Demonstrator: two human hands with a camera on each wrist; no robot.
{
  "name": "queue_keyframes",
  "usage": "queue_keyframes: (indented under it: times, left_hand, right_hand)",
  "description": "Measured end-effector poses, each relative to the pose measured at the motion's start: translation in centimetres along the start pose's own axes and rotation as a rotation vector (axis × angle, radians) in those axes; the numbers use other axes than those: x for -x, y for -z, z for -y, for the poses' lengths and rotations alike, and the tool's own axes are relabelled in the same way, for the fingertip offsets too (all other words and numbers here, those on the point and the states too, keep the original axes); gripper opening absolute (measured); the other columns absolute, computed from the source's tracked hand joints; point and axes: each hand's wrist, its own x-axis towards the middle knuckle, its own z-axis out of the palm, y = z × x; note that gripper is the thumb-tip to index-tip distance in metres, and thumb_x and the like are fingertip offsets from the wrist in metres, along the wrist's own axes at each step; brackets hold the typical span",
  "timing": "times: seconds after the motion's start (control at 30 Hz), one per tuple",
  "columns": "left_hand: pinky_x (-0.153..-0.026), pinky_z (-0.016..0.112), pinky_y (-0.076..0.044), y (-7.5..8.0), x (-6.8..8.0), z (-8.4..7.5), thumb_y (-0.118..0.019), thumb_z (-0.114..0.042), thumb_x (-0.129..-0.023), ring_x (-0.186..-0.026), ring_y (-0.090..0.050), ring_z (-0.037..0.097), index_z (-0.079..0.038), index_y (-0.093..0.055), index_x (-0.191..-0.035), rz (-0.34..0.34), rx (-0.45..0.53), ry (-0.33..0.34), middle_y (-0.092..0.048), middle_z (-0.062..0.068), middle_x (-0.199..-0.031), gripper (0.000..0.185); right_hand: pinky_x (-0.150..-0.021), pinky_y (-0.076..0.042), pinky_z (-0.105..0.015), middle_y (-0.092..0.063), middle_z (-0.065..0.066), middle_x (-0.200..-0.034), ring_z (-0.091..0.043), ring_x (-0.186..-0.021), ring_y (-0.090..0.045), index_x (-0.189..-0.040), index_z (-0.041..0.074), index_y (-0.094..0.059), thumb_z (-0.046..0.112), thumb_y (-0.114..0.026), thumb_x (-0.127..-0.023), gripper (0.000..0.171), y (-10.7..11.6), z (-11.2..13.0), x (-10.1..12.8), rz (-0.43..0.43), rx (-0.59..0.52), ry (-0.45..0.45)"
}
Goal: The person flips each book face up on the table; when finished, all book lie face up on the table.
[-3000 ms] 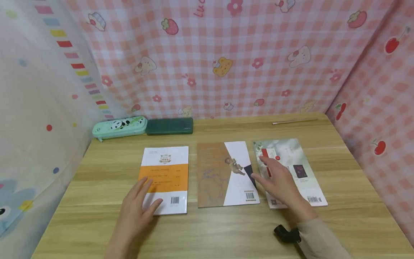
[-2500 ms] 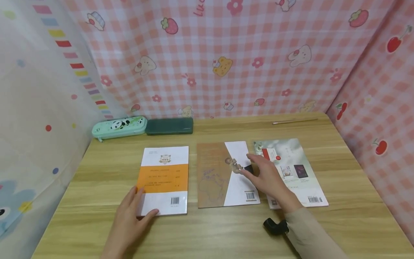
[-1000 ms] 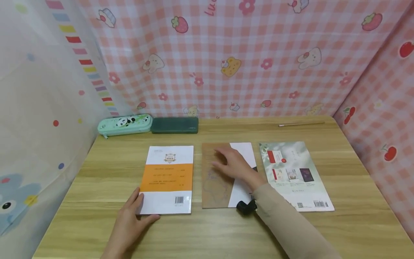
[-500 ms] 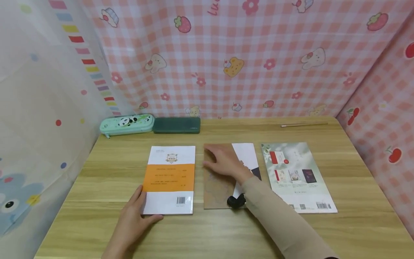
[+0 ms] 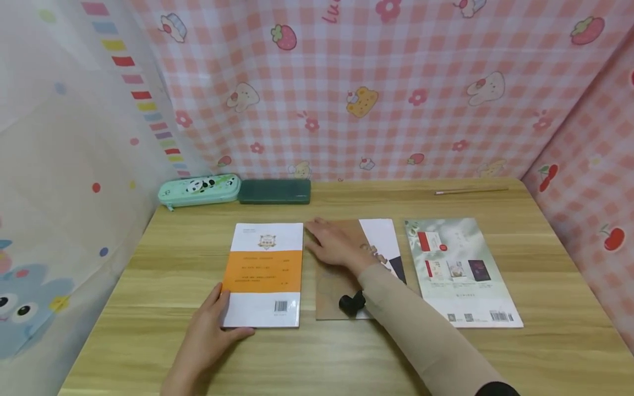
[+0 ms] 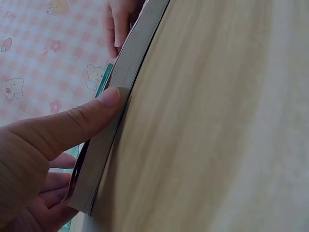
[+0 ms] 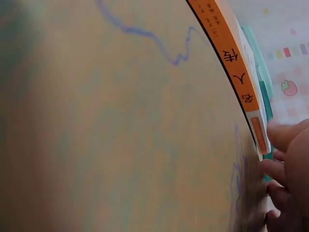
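Observation:
A white paperback book (image 5: 262, 272) with an orange band lies back cover up at the left of a row. My left hand (image 5: 205, 333) holds its near left corner, thumb (image 6: 91, 118) along the page edge and fingers at the left side. My right hand (image 5: 334, 246) reaches over a brown-and-white book (image 5: 329, 294), its fingertips right at the far right corner of the paperback. In the right wrist view, the paperback's orange spine (image 7: 232, 55) shows, with the loosely bent fingers beside its far end. Right forearm and hand cover part of the brown-and-white book.
A pale green book (image 5: 463, 289) lies at the right of the row. Along the back stand a mint panda pencil case (image 5: 198, 190) and a dark green case (image 5: 274, 192). A thin stick (image 5: 470, 191) lies at the back right. Patterned curtains enclose the wooden table (image 5: 163, 286).
My right hand has moved left from above the pale green book, across the brown-and-white one, to the paperback's corner. My left hand has drawn back to the paperback's near left corner.

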Motion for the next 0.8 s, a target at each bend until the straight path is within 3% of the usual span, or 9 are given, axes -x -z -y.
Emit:
queue_keyframes:
  times: [0.1,0.23,0.53,0.67,0.8]
  left_hand:
    - [-0.112,0.062,-0.035,0.2,0.1,-0.1,-0.091,-0.045,-0.071,-0.137,-0.039,0.053,0.014,-0.048,-0.141,-0.018,-0.008,0.006,-0.034,0.037,-0.153,0.102]
    - [-0.112,0.061,-0.036,0.3,0.1,-0.3,-0.092,-0.043,-0.071,-0.136,-0.041,0.053,0.015,-0.048,-0.14,-0.026,0.004,0.02,-0.036,0.036,-0.152,0.1]
    - [-0.112,0.061,-0.036,0.2,0.4,-0.1,-0.093,-0.038,-0.071,-0.137,-0.041,0.051,0.015,-0.048,-0.14,-0.003,0.009,0.043,-0.035,0.035,-0.153,0.099]
    - [-0.113,0.062,-0.035,0.1,0.4,0.1,-0.093,-0.036,-0.07,-0.138,-0.04,0.05,0.015,-0.048,-0.14,0.003,0.013,0.034,-0.035,0.033,-0.154,0.098]
    - [-0.111,0.062,-0.036,0.3,0.7,0.3,-0.095,-0.032,-0.069,-0.135,-0.044,0.05,0.016,-0.05,-0.138,-0.031,0.019,-0.012,-0.04,0.032,-0.152,0.095]
  right_hand:
    - [-0.125,-0.015,-0.049,-0.033,-0.015,-0.162,-0.032,-0.152,-0.023,-0.158,0.008,-0.034,0.028,-0.048,-0.108,0.055,-0.1,0.2,-0.4,0.035,0.024,0.015]
    - [-0.126,-0.01,-0.046,-0.035,-0.015,-0.161,-0.03,-0.152,-0.024,-0.157,0.005,-0.034,0.022,-0.047,-0.108,0.054,-0.2,0.4,-0.9,0.038,0.002,0.022]
    - [-0.117,-0.037,-0.041,-0.048,-0.022,-0.149,-0.033,-0.136,-0.048,-0.146,-0.002,-0.049,0.0,-0.06,-0.099,0.048,-0.1,0.8,-1.3,-0.119,-0.283,0.018]
    - [-0.104,-0.051,-0.038,-0.052,-0.017,-0.14,-0.028,-0.116,-0.061,-0.143,0.0,-0.055,0.0,-0.069,-0.094,0.051,-0.1,0.6,-1.4,-0.167,-0.275,0.053]
    - [-0.093,-0.055,-0.033,-0.058,-0.01,-0.13,-0.022,-0.105,-0.061,-0.14,0.004,-0.059,0.01,-0.076,-0.091,0.052,0.0,0.1,-1.3,-0.195,-0.192,0.118]
